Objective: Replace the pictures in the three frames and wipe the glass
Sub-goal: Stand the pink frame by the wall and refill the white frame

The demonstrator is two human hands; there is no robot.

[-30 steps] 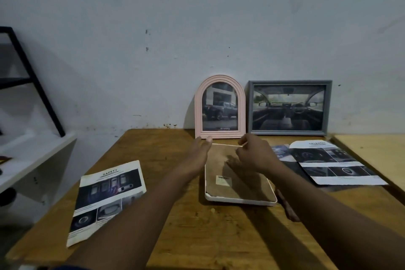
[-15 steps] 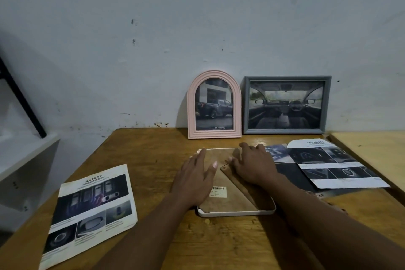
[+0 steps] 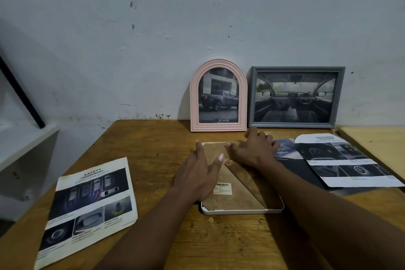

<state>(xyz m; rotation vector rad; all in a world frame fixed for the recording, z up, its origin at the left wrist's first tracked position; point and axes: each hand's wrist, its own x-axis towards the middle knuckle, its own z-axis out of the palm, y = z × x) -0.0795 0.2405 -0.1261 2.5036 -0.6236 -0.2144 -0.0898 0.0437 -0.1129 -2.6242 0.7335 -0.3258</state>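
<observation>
White frame (image 3: pixel 241 212) lies face down on the counter (image 3: pixel 153 160); left grip (image 3: pixel 197 174) rests wide on it, right grip (image 3: pixel 252 149) spread at its far edge

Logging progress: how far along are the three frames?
Pink frame and grey frame stand upright holding car pictures, seemingly done. Left hand and right hand press the backing of the face-down white frame. Remaining: finish it, wipe glass; no cloth visible.

"SAFETY" heads the left leaflet (image 3: pixel 87 204). "TOYOTA" stands under the truck in the pink arched frame (image 3: pixel 218 98). The right leaflet (image 3: pixel 341 160) has a heading that begins "ADVANCE". The barcode label (image 3: pixel 222 188) on the white frame (image 3: pixel 241 211) is too small to read.
</observation>
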